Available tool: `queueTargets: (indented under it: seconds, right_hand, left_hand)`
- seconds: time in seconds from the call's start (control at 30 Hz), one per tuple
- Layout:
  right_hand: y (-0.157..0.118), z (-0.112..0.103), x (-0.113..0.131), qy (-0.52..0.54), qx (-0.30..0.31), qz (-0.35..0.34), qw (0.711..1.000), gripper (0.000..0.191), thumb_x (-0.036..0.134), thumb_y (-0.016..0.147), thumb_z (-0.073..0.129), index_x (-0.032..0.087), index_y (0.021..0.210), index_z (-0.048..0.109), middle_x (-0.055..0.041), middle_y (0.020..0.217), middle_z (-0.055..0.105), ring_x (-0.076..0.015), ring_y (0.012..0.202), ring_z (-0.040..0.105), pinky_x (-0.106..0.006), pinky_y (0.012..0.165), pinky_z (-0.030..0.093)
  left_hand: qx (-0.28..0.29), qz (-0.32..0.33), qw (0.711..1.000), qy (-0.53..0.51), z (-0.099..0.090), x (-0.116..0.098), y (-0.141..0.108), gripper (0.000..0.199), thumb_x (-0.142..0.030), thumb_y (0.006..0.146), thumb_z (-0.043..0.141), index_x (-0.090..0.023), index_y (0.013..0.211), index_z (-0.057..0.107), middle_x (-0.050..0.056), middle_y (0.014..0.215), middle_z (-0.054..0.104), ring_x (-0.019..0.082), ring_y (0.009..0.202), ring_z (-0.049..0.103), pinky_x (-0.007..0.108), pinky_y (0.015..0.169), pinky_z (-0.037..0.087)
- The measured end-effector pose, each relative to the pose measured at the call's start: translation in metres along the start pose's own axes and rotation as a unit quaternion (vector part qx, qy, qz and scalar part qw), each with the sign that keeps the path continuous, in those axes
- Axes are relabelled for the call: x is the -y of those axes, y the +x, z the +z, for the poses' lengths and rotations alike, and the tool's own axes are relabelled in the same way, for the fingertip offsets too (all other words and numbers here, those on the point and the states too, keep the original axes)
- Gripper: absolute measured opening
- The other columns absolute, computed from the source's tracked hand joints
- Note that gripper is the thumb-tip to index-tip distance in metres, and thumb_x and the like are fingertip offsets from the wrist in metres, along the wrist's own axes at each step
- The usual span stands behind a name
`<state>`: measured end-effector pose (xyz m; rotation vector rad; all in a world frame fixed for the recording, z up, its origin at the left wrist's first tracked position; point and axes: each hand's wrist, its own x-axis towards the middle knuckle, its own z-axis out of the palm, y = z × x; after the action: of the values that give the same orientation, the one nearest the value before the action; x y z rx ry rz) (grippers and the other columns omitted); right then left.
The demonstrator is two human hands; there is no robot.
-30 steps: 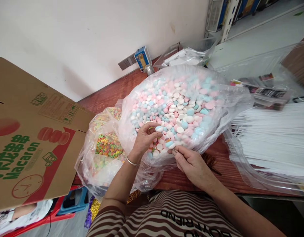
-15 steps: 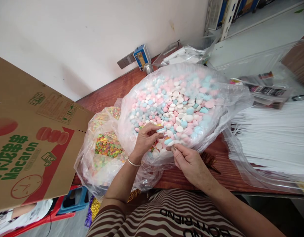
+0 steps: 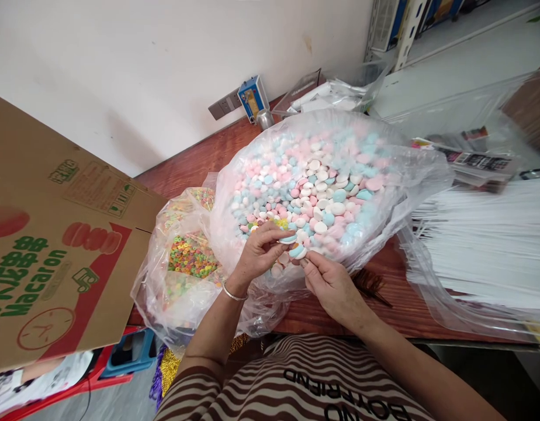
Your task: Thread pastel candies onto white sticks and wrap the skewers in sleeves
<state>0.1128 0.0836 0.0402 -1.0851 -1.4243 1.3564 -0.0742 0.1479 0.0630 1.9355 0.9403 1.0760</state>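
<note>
Both hands are over the front of a large clear bag (image 3: 235,175) filled with pink, white and blue round pieces (image 3: 314,199). My left hand (image 3: 262,250) pinches a blue-and-white piece (image 3: 288,238) between thumb and fingers. My right hand (image 3: 329,283) grips another blue-and-white piece (image 3: 298,251) at its right edge. The two held pieces are close together, one just above the other; whether they touch is unclear. Some yellow pieces (image 3: 279,224) lie behind my left fingertips. A second clear bag of small multicoloured rings (image 3: 193,257) sits to the left.
A cardboard box (image 3: 77,234) stands at the left. On the wooden table (image 3: 186,146) are a blue device (image 3: 252,98), a metal cup (image 3: 265,119) and, at right, a stack of white sticks (image 3: 480,240). Shelving (image 3: 410,35) rises at the back right.
Both hands have shifted slightly, with the two held pieces now nearer each other. The view has moved a little. Each hand keeps its grip.
</note>
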Motion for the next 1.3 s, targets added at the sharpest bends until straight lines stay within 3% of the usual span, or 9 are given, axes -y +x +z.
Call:
queueTargets:
  seconds: [0.1,0.2,0.3,0.37,0.5,0.73,1.0,1.13,1.3]
  right_hand:
    - [0.002,-0.002,-0.003,0.013,-0.009,-0.016,1.0,0.033,0.043,0.103,0.044,0.022,0.079,0.053,0.0047,0.061,0.043,-0.0126,0.056,0.04,-0.027,0.054,0.032]
    - [0.001,-0.01,-0.006,0.019,-0.049,-0.023,0.998,0.034,0.046,0.103,0.047,0.021,0.082,0.058,0.0044,0.061,0.045,-0.0122,0.055,0.04,-0.027,0.052,0.031]
    - [-0.003,-0.019,-0.007,0.04,-0.066,-0.008,0.997,0.036,0.049,0.103,0.048,0.02,0.087,0.062,0.0042,0.062,0.046,-0.0117,0.053,0.039,-0.027,0.051,0.031]
    - [-0.006,-0.022,-0.006,0.049,-0.067,0.001,0.997,0.038,0.052,0.103,0.049,0.02,0.089,0.064,0.0042,0.062,0.046,-0.0117,0.052,0.039,-0.027,0.05,0.031]
    - [-0.009,-0.026,-0.003,0.038,-0.072,0.008,0.997,0.042,0.057,0.101,0.05,0.02,0.087,0.064,0.0042,0.059,0.046,-0.0121,0.051,0.039,-0.027,0.05,0.032]
    - [-0.009,-0.03,-0.003,0.022,-0.076,-0.001,0.997,0.04,0.053,0.101,0.05,0.02,0.085,0.065,0.0036,0.06,0.046,-0.0128,0.054,0.041,-0.027,0.052,0.034]
    - [-0.008,-0.024,-0.006,0.015,-0.047,-0.002,0.999,0.041,0.054,0.101,0.049,0.021,0.079,0.059,0.0027,0.061,0.047,-0.0135,0.056,0.044,-0.027,0.052,0.034]
    - [-0.008,-0.023,-0.007,0.006,-0.041,-0.004,0.999,0.038,0.051,0.101,0.048,0.021,0.079,0.058,0.0028,0.061,0.048,-0.0136,0.057,0.044,-0.027,0.054,0.035]
    - [-0.01,-0.024,-0.007,0.002,-0.032,-0.006,0.999,0.038,0.048,0.102,0.046,0.022,0.076,0.054,0.0037,0.062,0.044,-0.0132,0.057,0.042,-0.027,0.055,0.035]
  left_hand:
    - [0.033,-0.026,0.999,-0.032,-0.011,-0.004,-0.002,0.038,-0.028,0.093,0.071,-0.031,0.13,0.071,0.006,0.111,0.069,0.016,0.091,0.07,0.028,0.074,0.059]
    - [-0.005,-0.094,0.995,-0.028,-0.026,-0.004,0.001,0.047,-0.033,0.097,0.063,-0.032,0.144,0.059,0.007,0.123,0.069,0.014,0.083,0.073,0.03,0.074,0.061]
    - [-0.05,-0.105,0.987,0.11,-0.037,0.005,0.011,0.025,-0.028,0.095,0.063,-0.024,0.118,0.075,0.006,0.104,0.074,0.015,0.08,0.072,0.029,0.073,0.058]
    - [-0.017,-0.085,0.97,0.227,-0.04,0.013,0.019,0.017,-0.021,0.093,0.063,-0.022,0.098,0.079,0.006,0.096,0.074,0.018,0.086,0.071,0.03,0.078,0.056]
    - [0.077,-0.047,0.933,0.347,-0.035,0.021,0.03,0.021,-0.015,0.092,0.062,-0.022,0.097,0.08,0.007,0.098,0.074,0.021,0.095,0.068,0.035,0.086,0.053]
    - [0.136,-0.035,0.898,0.417,-0.036,0.009,0.026,0.015,-0.012,0.09,0.065,-0.022,0.089,0.077,0.007,0.092,0.069,0.022,0.091,0.062,0.035,0.081,0.049]
    - [0.133,-0.065,0.849,0.508,-0.022,0.003,0.015,0.01,-0.026,0.081,0.082,-0.022,0.084,0.075,0.008,0.094,0.071,0.028,0.096,0.061,0.04,0.08,0.045]
    - [0.112,-0.062,0.818,0.56,-0.01,-0.003,0.01,0.009,-0.028,0.086,0.077,-0.021,0.083,0.072,0.01,0.095,0.07,0.03,0.097,0.061,0.042,0.078,0.044]
    - [0.077,-0.074,0.842,0.53,-0.003,-0.002,0.004,0.007,-0.015,0.084,0.072,-0.02,0.088,0.071,0.01,0.096,0.07,0.028,0.096,0.062,0.04,0.08,0.046]
